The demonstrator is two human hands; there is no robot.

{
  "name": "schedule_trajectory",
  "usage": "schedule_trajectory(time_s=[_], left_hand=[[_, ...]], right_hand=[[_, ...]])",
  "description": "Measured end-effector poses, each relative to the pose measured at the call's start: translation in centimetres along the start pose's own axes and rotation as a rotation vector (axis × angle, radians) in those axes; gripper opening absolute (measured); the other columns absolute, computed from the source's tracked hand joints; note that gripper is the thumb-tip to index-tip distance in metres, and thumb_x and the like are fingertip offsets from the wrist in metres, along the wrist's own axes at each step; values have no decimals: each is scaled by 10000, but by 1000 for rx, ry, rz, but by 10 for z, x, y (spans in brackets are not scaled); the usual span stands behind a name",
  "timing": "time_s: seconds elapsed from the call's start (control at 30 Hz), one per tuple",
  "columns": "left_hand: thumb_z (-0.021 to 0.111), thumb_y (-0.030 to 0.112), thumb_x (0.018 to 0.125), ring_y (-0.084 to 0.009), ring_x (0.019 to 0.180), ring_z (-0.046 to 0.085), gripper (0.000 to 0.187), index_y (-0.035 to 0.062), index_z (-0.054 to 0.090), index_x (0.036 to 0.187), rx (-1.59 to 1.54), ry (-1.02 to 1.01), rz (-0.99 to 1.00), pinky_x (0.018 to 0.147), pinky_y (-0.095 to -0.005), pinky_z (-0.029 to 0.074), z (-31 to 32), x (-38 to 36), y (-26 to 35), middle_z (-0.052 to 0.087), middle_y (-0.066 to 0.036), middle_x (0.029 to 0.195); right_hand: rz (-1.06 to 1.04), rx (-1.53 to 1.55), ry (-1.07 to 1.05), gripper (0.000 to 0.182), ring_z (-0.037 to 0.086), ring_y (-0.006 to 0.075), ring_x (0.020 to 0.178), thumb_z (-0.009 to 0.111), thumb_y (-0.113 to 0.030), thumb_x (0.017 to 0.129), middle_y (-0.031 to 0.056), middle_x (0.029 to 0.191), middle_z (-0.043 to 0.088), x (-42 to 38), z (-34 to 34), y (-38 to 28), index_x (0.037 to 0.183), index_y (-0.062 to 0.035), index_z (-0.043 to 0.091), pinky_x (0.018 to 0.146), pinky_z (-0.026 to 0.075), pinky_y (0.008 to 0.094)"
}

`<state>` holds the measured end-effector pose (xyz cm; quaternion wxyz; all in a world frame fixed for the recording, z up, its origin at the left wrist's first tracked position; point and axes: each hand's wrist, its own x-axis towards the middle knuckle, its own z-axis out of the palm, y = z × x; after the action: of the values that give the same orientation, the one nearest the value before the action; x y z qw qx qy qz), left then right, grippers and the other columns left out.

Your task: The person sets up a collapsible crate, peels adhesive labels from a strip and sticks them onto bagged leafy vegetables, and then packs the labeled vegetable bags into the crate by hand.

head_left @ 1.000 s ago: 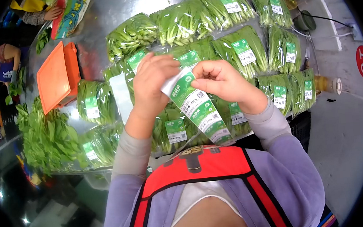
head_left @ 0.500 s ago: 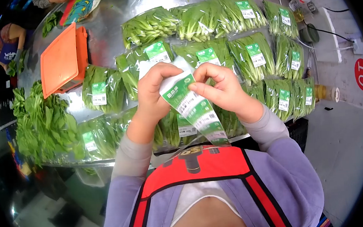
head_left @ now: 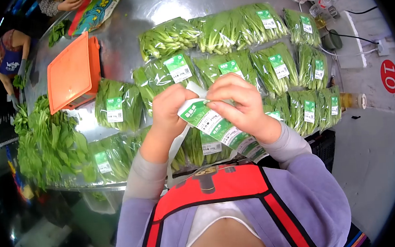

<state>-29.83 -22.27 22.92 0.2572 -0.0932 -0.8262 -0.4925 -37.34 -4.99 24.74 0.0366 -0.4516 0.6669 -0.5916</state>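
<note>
A strip of green-and-white printed labels (head_left: 216,127) hangs between my two hands and curves down to the right, above my chest. My left hand (head_left: 171,112) is closed on the strip's upper left end, where white backing paper loops over and trails below. With thumb and fingers, my right hand (head_left: 237,102) pinches the upper edge of the strip. Just beyond and beneath the hands lie clear bags of leafy greens (head_left: 276,68), many with a similar label stuck on. One labelled bag (head_left: 204,146) is partly hidden under the strip.
An orange lidded crate (head_left: 70,73) stands on the metal table (head_left: 120,32), beside a pile of loose greens (head_left: 52,139). At far left is another person (head_left: 11,57); a hand (head_left: 70,4) shows at the top. Bottles (head_left: 325,9) and cables are at right.
The label strip has swung to the right and curled more, and more white backing hangs below my left hand. My right hand's fingers have closed in. The view has shifted slightly.
</note>
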Motion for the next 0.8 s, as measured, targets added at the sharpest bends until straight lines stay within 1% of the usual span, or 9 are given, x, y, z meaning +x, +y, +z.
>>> schedule_trajectory(time_s=[0.1, 0.2, 0.27, 0.3, 0.37, 0.43, 0.57, 0.73, 0.8], left_hand=[[683, 89, 658, -226, 538, 520, 103, 69, 594, 707, 63, -39, -27, 471, -295, 390, -3, -9, -11, 510, -64, 612], [668, 66, 655, -226, 538, 521, 91, 73, 598, 712, 92, -30, -48, 472, -300, 393, -7, -19, -22, 512, -64, 615], [666, 66, 657, -227, 538, 521, 89, 75, 599, 714, 117, -29, -58, 473, -301, 393, -7, -21, -27, 512, -66, 616], [671, 78, 657, -228, 538, 521, 92, 76, 597, 713, 100, -33, -61, 472, -304, 393, -7, -22, -29, 511, -66, 616], [675, 89, 657, -229, 538, 520, 97, 77, 596, 712, 89, -34, -69, 471, -307, 393, -6, -20, -30, 510, -66, 616], [677, 116, 662, -234, 540, 523, 108, 74, 583, 695, 88, -53, -47, 467, -313, 392, -5, -14, -27, 505, -65, 611], [671, 133, 668, -248, 538, 520, 127, 67, 563, 681, 119, -87, -67, 471, -329, 398, -5, -12, -31, 492, -72, 610], [664, 115, 660, -254, 533, 516, 113, 62, 568, 687, 159, -104, -109, 475, -335, 403, -3, -18, -49, 489, -81, 609], [661, 107, 655, -257, 532, 515, 107, 60, 570, 688, 161, -102, -128, 476, -336, 405, -1, -18, -53, 490, -83, 608]], right_hand=[[-146, -65, 41, 157, 564, 208, 770, 671, 7, 693, 100, 835, 594, 0, -12, -12, 843, -13, 632, 667, 438, 298], [-163, 150, 167, 162, 565, 207, 798, 656, -2, 712, 106, 858, 592, -1, -31, -19, 872, -8, 628, 697, 446, 303], [11, 266, 446, 181, 566, 199, 833, 650, -36, 733, 102, 891, 591, 10, -42, -17, 909, -9, 620, 736, 450, 301], [17, 267, 443, 181, 566, 199, 833, 650, -36, 733, 102, 891, 591, 16, -40, -12, 909, -9, 620, 736, 450, 301], [184, -11, -35, 200, 564, 198, 855, 652, -85, 756, 101, 916, 588, 31, -31, 2, 935, -9, 608, 753, 445, 296], [210, 61, -265, 177, 570, 193, 833, 663, -73, 742, 95, 899, 596, 31, -5, 9, 901, -8, 617, 731, 447, 292], [160, 155, -250, 115, 574, 196, 803, 655, -46, 741, 97, 871, 600, 21, 11, 18, 846, -6, 629, 707, 450, 290], [-3, 219, 219, 23, 571, 192, 780, 611, -6, 767, 117, 830, 595, 26, -30, 6, 750, -20, 604, 676, 464, 295], [-71, 478, 411, 82, 574, 166, 731, 522, 8, 846, 107, 834, 591, 45, -57, 17, 903, -17, 576, 647, 481, 265]])
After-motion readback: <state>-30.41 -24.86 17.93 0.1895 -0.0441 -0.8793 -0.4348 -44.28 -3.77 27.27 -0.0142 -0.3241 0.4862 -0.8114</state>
